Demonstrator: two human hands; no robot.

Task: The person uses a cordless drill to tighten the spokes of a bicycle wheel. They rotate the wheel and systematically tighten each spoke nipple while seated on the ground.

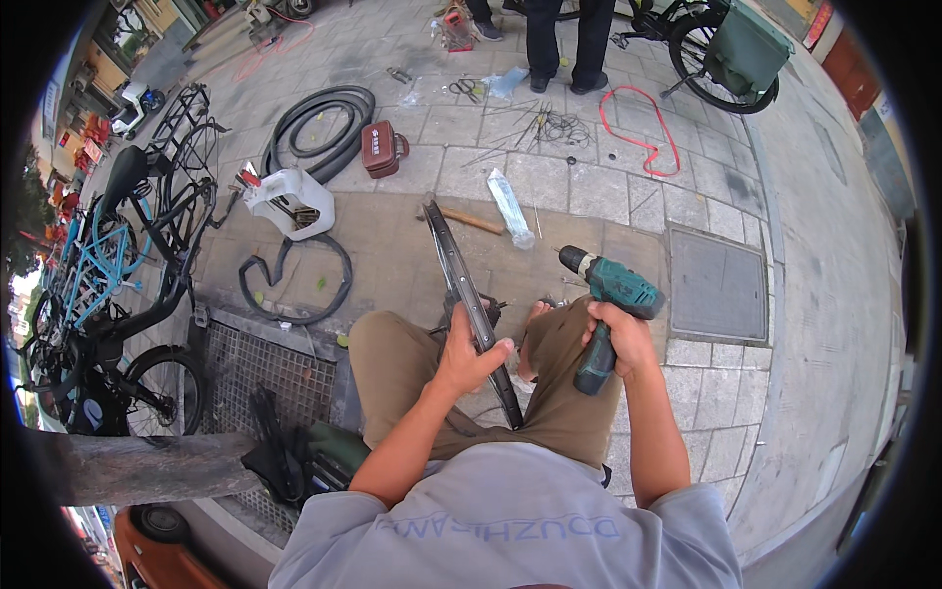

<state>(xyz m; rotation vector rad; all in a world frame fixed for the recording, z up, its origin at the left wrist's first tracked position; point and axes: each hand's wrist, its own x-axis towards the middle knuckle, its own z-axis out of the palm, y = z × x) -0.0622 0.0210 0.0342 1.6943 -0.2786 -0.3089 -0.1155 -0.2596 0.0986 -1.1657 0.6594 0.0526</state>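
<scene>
My left hand [467, 355] is closed round a black bicycle wheel rim [461, 265], which stands edge-on between my knees. No tyre is on it, and small spots run along its outer face; a few thin spokes show on its left side. In my right hand [620, 339] is a green and black cordless drill [618, 285], gripped by the handle over my right knee. Its chuck points up and left, towards the rim but apart from it. Past the rim's top end, a wooden-handled hammer [471, 219] lies on the paving, beside a clear plastic packet [510, 208].
Left are a white cut-open jug [302, 201] holding tools, coiled black tyres [319, 133], a loose black tube [296, 285] and parked bicycles [118, 255]. Ahead lie a brown case [383, 149], tangled wires [554, 128] and a red cord [643, 128]. Another person [569, 39] stands beyond.
</scene>
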